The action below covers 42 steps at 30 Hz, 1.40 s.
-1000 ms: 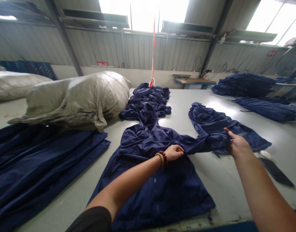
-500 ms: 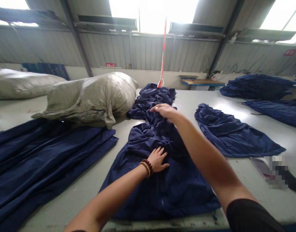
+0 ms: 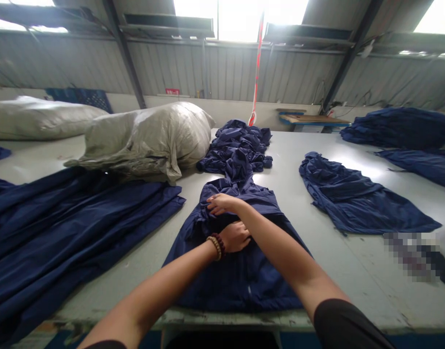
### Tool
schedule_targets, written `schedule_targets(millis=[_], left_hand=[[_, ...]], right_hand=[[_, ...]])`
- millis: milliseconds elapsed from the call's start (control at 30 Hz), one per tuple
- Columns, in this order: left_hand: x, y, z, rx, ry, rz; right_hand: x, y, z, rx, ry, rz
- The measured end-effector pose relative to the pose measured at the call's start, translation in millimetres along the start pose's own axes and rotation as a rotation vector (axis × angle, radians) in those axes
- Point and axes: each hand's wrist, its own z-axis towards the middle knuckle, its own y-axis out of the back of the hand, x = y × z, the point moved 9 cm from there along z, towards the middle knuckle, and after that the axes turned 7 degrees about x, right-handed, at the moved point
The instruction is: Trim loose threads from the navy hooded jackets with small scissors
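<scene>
A dark navy hooded jacket (image 3: 277, 271) lies in front of me, hem toward me, with a short zip line showing near its lower edge. My left hand (image 3: 236, 236), wearing two beaded bracelets (image 3: 217, 245), rests on the jacket's middle. Its fingers are curled into the cloth, partly hidden by my right wrist. Crossing over it, my right hand (image 3: 221, 203) is at the jacket's upper left part, fingers bent a little and apart, over loose folds. Whether those fingertips press on the cloth is hard to see.
Behind the jacket is a heap of crumpled navy garments (image 3: 240, 133). A large pale sack (image 3: 153, 135) stands left of it, above spread navy cloth (image 3: 62, 232). To the right lie another navy garment (image 3: 364, 198) and a stack (image 3: 397, 126). A red-white cord (image 3: 257, 72) hangs beyond.
My right hand has come back from the hood area and moved left across the jacket. My left hand's spread fingers have curled into the cloth. The upper folds lie flatter, and the view has shifted slightly.
</scene>
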Motion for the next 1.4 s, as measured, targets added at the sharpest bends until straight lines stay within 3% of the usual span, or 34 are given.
schedule_targets(millis=[100, 200, 267, 367, 433, 533, 633, 733, 833, 900, 1000, 1067, 1133, 1200, 1267, 1400], left_hand=[[1, 20.6, -10, 0.004, -0.143, 0.193], [27, 53.0, -24, -0.135, -0.080, 0.436], [48, 67.5, -36, -0.180, -0.023, 0.498], [68, 72.1, -53, -0.173, -0.024, 0.499], [76, 67.4, -61, -0.134, -0.042, 0.445], [85, 60.2, -67, -0.075, -0.042, 0.363], [93, 51.9, -64, 0.050, -0.029, 0.370], [102, 49.9, -58, 0.149, 0.020, 0.370], [100, 56.6, -59, 0.129, 0.027, 0.366], [93, 65.2, -70, 0.043, 0.024, 0.393], [86, 82.9, -111, -0.167, 0.124, 0.452], [88, 94.6, -154, -0.317, 0.289, 0.494], [93, 99.3, -198, -0.387, 0.490, 0.520], [102, 93.2, -231, -0.313, 0.668, 0.486], [111, 81.6, -253, -0.153, 0.828, 0.414], [107, 68.6, -269, 0.121, 0.978, 0.321]], right_hand=[[-2, 47, -22, -0.141, 0.053, -0.026], [-24, 111, -63, -0.400, 0.058, -0.116], [-53, 160, -102, -0.607, -0.014, -0.212], [-111, 224, -166, -0.851, -0.223, -0.357], [-151, 254, -200, -0.928, -0.370, -0.423], [-200, 276, -235, -0.971, -0.525, -0.506], [-231, 277, -250, -0.967, -0.574, -0.594], [-242, 270, -253, -0.965, -0.539, -0.686], [-236, 259, -252, -0.992, -0.464, -0.765], [-230, 249, -252, -0.996, -0.405, -0.787], [-227, 227, -256, -0.914, -0.303, -0.768], [-233, 208, -263, -0.783, -0.243, -0.706], [-248, 185, -274, -0.615, -0.224, -0.580], [-263, 162, -287, -0.476, -0.250, -0.454], [-270, 141, -298, -0.377, -0.269, -0.368], [-258, 111, -307, -0.265, -0.220, -0.299]])
